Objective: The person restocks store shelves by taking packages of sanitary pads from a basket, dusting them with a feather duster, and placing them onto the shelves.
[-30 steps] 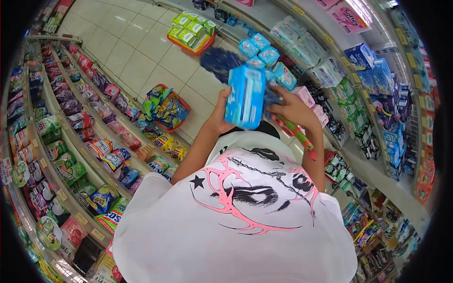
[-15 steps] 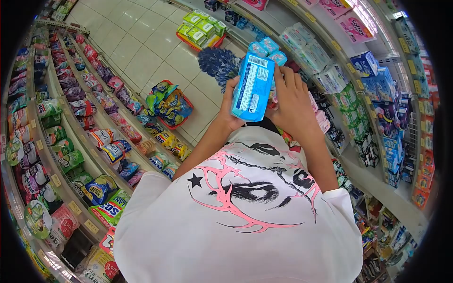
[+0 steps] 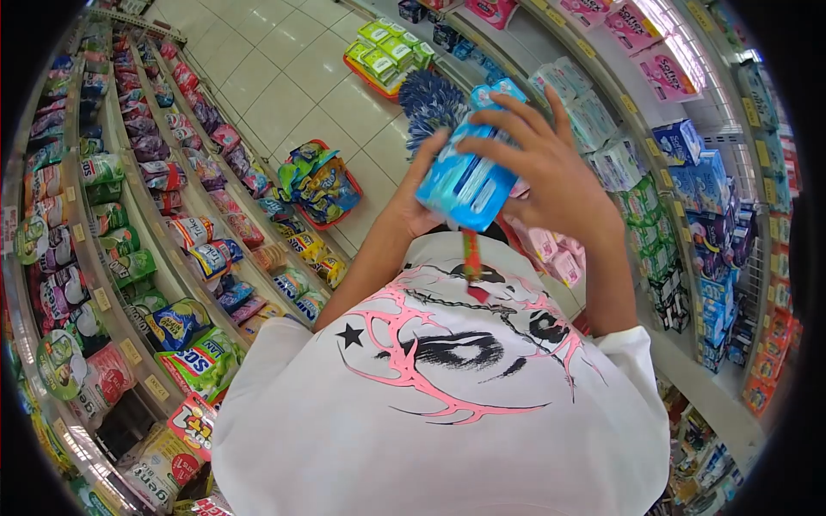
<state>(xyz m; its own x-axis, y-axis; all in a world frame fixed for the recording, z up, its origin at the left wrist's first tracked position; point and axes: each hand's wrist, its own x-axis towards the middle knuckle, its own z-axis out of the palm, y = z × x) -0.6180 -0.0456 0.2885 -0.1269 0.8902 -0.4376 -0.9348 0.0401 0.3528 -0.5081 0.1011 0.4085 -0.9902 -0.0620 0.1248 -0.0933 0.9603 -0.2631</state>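
Note:
A blue package [image 3: 471, 182] is tilted in front of my chest, slightly blurred. My left hand [image 3: 417, 193] grips its left side, thumb near the top. My right hand [image 3: 551, 163] lies over its upper right with the fingers spread across the top. Behind the package is a dark blue fluffy duster [image 3: 430, 105]; a red and green handle [image 3: 472, 258] hangs below the package against my shirt. What holds the duster is hidden.
Shelves of bagged goods [image 3: 185, 241] curve along the left. Boxed packs [image 3: 645, 215] fill shelves on the right. On the tiled floor [image 3: 284, 95] stand a red basket of colourful pouches [image 3: 323, 191] and another with green packs [image 3: 383, 56].
The blue package has turned and tilted from showing its barcode side upright. My right hand moved from its right edge over its top, fingers spreading. The red and green handle now hangs below the package.

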